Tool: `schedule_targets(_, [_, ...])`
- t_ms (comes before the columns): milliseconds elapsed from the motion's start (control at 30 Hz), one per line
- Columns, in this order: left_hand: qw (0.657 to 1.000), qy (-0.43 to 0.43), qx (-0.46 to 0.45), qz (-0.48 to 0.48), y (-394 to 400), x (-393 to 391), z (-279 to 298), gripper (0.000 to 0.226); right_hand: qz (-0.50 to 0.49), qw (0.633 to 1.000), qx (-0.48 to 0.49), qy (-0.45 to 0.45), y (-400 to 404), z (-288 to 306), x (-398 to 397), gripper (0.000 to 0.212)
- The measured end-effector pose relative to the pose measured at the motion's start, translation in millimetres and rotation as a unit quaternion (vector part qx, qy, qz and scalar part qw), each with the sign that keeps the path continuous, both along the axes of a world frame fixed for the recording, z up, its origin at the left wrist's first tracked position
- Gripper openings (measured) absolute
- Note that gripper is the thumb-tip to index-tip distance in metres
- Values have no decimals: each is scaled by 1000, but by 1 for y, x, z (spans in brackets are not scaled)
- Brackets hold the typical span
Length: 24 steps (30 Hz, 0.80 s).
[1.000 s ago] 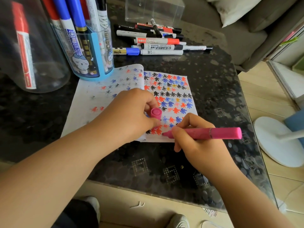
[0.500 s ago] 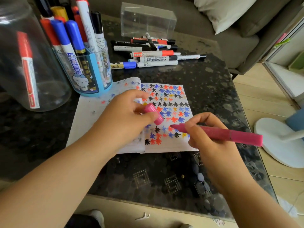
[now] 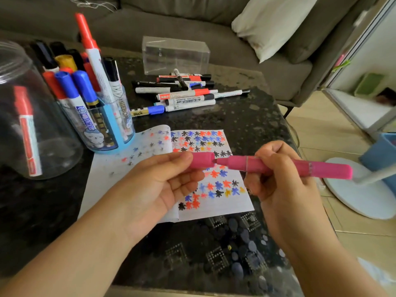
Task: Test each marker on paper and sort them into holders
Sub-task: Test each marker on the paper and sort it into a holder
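Pink cap (image 3: 202,162) pinched in the left hand (image 3: 159,189) meets the pink marker (image 3: 278,167) gripped by the right hand's (image 3: 285,185) curled fingers, above the paper (image 3: 216,202); keep both in line, push until seated

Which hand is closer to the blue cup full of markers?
Left. The left hand, pinching the pink cap, is just right of the blue cup; the right hand is farther right.

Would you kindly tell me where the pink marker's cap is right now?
In the head view, the pink cap is pinched in the left hand, above the paper, its opening at the pink marker tip.
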<state>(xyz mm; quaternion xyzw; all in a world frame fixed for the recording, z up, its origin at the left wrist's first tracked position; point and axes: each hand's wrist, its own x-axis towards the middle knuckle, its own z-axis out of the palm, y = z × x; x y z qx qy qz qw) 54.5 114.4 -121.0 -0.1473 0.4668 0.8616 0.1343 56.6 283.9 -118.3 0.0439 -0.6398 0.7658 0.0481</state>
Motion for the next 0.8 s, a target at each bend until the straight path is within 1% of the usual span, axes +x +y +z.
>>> schedule_targets(133, [998, 25, -20, -52, 2, 6, 2, 26, 7, 1000, 5, 1, 0, 1, 1, 23])
schedule_targets(167, [996, 36, -37, -70, 4, 8, 2, 27, 11, 1000, 9, -1, -1, 0, 1, 24])
schedule_targets(267, [982, 83, -124, -117, 8, 14, 0, 31, -1, 1000, 27, 1, -3, -4, 1, 28])
schedule_targets(367, [975, 101, -161, -117, 10, 18, -3, 27, -22, 1000, 16, -4, -7, -11, 3, 29])
schedule_targets(433, [977, 88, -162, -110, 12, 19, -6, 26, -32, 999, 3, -13, -13, -19, 5, 30])
schedule_targets(567, [986, 65, -114, -100, 18, 25, -9, 27, -38, 999, -3, -20, -17, -26, 7, 30])
schedule_targets(667, [987, 65, -109, -99, 18, 25, -10, 30, -37, 999, -10, -20, -17, -27, 7, 28])
schedule_targets(800, [985, 66, -122, -99, 17, 23, -8, 34, -35, 999, 10, -34, -15, -24, 6, 30])
